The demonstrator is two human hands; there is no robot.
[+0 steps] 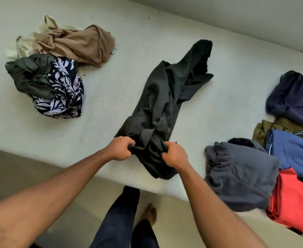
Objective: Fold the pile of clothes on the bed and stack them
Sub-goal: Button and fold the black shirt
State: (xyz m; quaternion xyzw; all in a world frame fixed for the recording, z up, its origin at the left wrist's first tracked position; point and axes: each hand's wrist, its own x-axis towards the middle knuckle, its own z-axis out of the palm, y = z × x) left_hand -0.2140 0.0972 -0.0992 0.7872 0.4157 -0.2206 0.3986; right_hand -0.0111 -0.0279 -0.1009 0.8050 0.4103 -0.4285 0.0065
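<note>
A black garment [161, 97] is laid lengthwise over the middle of the bed [111, 97], from the near edge towards the far edge. It is crumpled and not yet folded. Its near end is gripped by both hands. The left part of the bunched cloth is held by the left hand [120, 149] and the right part by the right hand [174, 154]. The fingers [129, 146] of each hand are curled tightly round the fabric.

Towards the far left corner a loose pile is seen: a tan garment [79, 43], a cream one [22, 47] partly under it, an olive-green one [29, 74] and a dark floral one [65, 90], all touching.

Along the right edge folded pieces are laid close together, partly overlapping: a grey one [240, 176] at the near edge, a blue one [293, 151], a red one [293, 201], an olive one [268, 129] and a dark navy one [293, 99].
</note>
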